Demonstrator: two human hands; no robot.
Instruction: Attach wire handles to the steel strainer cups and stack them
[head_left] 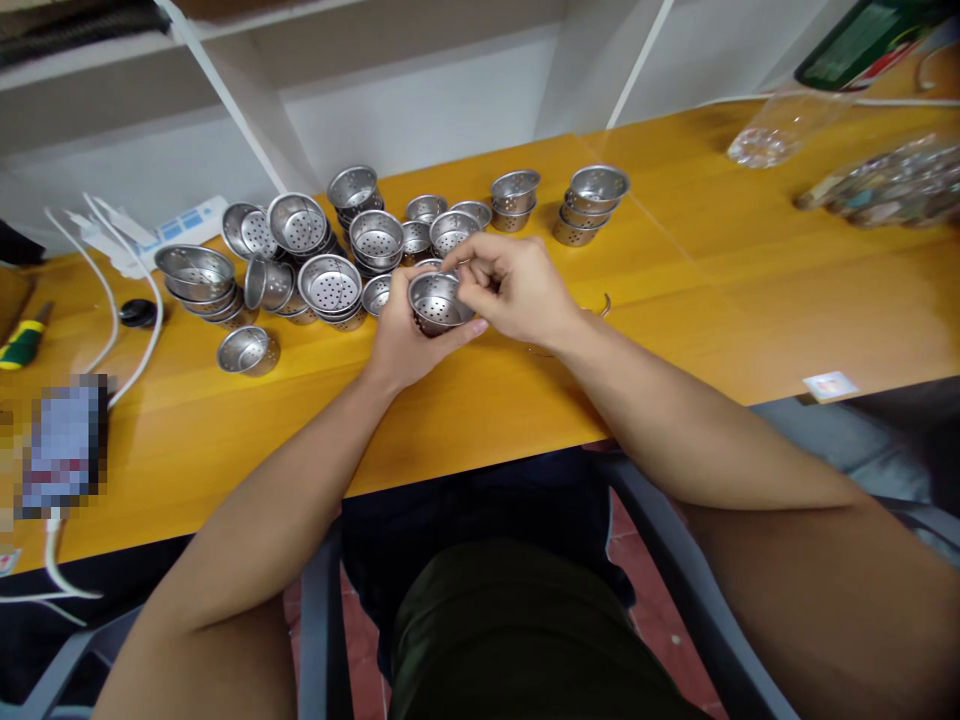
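My left hand [401, 335] is wrapped round a small perforated metal cup [437, 303], holding it tilted with its mouth towards me. At the cup's right rim, the thumb and forefinger of my right hand [514, 285] are pinched together. Whatever they pinch is too small to make out. Several more perforated cups [330, 287] stand in nested stacks just beyond my hands, and a few lie on their sides. One single cup [248, 351] sits apart at the left. Close to my right wrist lies a thin curved piece of wire [605, 306], partly hidden.
The yellow table [712, 290] has a shelf unit behind it. At the left are white cables [150, 350], a screwdriver [26, 340], a black round cap [139, 313] and a blurred-out device [64, 445]. A plastic bottle [780, 125] and a clear bag [892, 185] lie at the right.
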